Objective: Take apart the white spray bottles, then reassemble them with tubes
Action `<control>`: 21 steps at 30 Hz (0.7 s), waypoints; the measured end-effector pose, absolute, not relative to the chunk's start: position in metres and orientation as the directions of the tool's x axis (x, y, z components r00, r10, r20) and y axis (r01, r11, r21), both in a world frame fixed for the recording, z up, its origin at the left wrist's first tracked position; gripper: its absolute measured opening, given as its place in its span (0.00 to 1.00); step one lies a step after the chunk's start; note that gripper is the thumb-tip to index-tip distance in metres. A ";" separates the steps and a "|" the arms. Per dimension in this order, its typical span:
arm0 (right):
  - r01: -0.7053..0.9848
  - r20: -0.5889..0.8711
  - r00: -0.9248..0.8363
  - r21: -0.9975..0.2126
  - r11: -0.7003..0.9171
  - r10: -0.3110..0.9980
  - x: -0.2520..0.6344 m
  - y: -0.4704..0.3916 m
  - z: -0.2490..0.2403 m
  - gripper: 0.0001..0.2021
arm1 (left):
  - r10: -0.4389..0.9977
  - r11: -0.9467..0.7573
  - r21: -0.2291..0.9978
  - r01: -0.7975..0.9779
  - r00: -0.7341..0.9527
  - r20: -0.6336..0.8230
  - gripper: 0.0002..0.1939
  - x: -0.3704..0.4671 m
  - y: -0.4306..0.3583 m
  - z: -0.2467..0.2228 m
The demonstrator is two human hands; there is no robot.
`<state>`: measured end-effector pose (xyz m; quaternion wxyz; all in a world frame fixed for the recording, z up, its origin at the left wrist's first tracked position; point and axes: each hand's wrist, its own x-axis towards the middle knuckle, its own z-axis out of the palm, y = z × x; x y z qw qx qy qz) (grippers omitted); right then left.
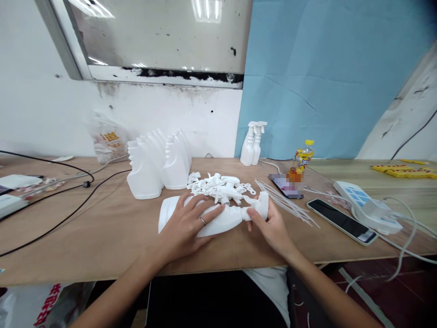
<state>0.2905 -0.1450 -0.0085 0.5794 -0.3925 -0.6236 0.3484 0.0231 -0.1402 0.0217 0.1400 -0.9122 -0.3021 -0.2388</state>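
Note:
A white spray bottle (218,224) lies on its side near the table's front edge, its neck to the right. My left hand (191,221) is wrapped over the bottle's body, a ring on one finger. At the neck, my right hand (268,223) grips the white spray head (262,205), thumb on the near side; the head sits at the bottle's mouth. Just behind the bottle lies a pile of white sprayer parts (221,186). Thin white tubes (287,202) lie to the right of the pile.
Open white bottles (145,175) stand in rows at the back left. Two bottles with spray heads (251,148) stand by the blue sheet. A drink bottle (300,164), a phone (341,221) and a power strip (367,207) are on the right. Black cables (68,216) cross the left side.

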 end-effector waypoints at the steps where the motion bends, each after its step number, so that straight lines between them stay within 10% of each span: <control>1: 0.101 0.464 -0.039 -0.879 0.465 0.885 0.291 -0.145 -0.008 0.22 | 0.484 -0.776 -0.113 0.620 0.701 0.523 0.38 0.023 -0.140 0.022; 21: 0.137 0.336 -0.097 -0.928 0.347 0.937 0.294 -0.148 -0.006 0.29 | 0.465 -0.795 -0.096 0.599 0.703 0.539 0.39 0.022 -0.141 0.019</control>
